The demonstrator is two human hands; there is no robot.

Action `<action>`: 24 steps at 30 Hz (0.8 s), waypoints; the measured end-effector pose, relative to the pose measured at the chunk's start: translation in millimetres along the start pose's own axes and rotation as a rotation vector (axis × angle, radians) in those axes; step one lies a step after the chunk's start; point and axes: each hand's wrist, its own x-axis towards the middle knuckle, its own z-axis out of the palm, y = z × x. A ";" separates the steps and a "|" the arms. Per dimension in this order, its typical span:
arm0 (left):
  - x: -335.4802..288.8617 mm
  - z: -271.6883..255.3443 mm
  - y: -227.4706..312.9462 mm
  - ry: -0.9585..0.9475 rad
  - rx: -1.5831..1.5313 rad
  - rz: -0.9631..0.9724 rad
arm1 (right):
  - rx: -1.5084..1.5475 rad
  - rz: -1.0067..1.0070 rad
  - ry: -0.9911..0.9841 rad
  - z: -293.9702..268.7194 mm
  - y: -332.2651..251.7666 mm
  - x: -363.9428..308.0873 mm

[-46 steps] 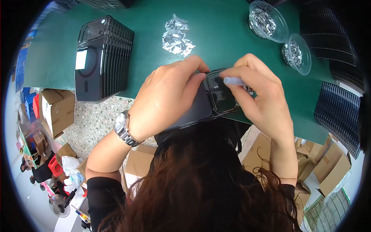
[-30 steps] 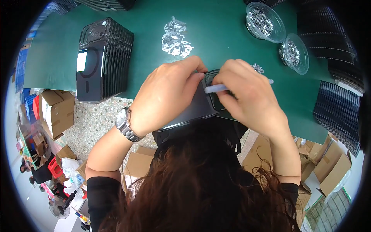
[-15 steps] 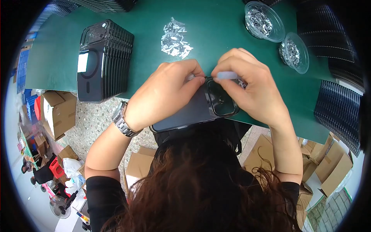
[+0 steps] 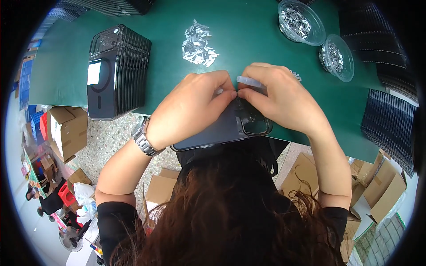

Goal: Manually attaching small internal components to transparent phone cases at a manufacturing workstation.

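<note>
A dark phone case with a clear rim and a large camera opening lies at the table's near edge. My left hand rests over it, thumb and index finger pinched at its far edge beside the camera opening. A small whitish bit shows between those fingers; I cannot make out what it is. My right hand is closed around a translucent whitish plastic stick, its fingertips at the same edge, almost touching my left ones. Whatever small part lies between the fingertips is hidden.
A stack of similar phone cases stands at left. Small silvery and black pieces lie heaped on the green table. Two clear bowls at right hold more. Rows of dark cases line the right side; cardboard boxes stand below.
My right hand has moved slightly left, its fingertips now closer to my left ones. The stick has tilted and shifted left. Some small pieces now show behind my right hand.
</note>
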 end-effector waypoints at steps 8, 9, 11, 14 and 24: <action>-9.3 5.4 -2.8 0.071 0.049 0.064 | 0.090 -0.113 0.032 10.5 1.5 -10.8; -9.8 7.1 -3.3 0.099 0.082 0.091 | 0.090 -0.111 0.033 10.6 0.8 -12.8; -12.1 9.5 -0.9 0.110 0.127 0.090 | 0.063 -0.141 0.053 11.0 1.4 -16.0; -13.9 11.3 -1.7 0.134 0.171 0.099 | -0.203 -0.181 0.147 6.1 -11.1 -29.7; -23.6 11.2 7.6 0.137 0.257 0.106 | -0.400 -0.160 0.090 13.9 -19.3 -31.9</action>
